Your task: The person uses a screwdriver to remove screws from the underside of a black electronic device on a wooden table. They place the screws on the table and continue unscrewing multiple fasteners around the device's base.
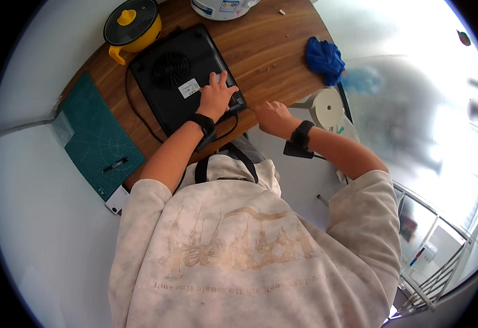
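Splaying left hand (pixel 215 98) on appliance (pixel 187 87)

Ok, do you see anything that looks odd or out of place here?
Yes: the black appliance, under the left hand, seems upside down, since its fan grille faces up. Small pale scraps lie loose on the wooden table, and a blue cloth sits crumpled at its right edge.
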Tool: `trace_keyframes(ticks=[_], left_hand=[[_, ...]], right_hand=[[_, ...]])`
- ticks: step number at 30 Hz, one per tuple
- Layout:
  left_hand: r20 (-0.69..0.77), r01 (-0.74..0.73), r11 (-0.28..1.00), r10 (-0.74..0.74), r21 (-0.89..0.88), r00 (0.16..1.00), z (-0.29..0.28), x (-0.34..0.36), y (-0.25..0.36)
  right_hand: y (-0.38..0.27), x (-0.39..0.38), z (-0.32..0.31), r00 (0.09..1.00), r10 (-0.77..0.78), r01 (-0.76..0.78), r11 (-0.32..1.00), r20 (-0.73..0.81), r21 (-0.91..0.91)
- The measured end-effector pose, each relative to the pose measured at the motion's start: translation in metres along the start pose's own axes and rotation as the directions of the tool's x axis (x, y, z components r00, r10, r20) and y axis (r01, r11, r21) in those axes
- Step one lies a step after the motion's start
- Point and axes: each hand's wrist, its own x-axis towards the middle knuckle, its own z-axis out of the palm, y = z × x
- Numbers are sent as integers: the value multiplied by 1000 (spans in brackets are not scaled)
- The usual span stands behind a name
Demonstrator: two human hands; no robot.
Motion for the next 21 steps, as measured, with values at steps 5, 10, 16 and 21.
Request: trace_keyframes(ticks=[5,10,16,21], left_hand=[[27,20,1000,-19,-10,999,-1,1,-1],[51,13,1000,-12,-10,999,-5,1,1],[84,-2,999,5,-37,996,-8,1,0],[157,-4,1000,9,-28,988,-18,-5,0]], right_hand=[[-6,3,4,892,281,-452,565,354,690],[2,-2,22,798,140,-473,-457,587,753],[-18,-30,52,842,169,-401,-439,513,804],[-10,-63,63,864,224,-350,-377,451,858]])
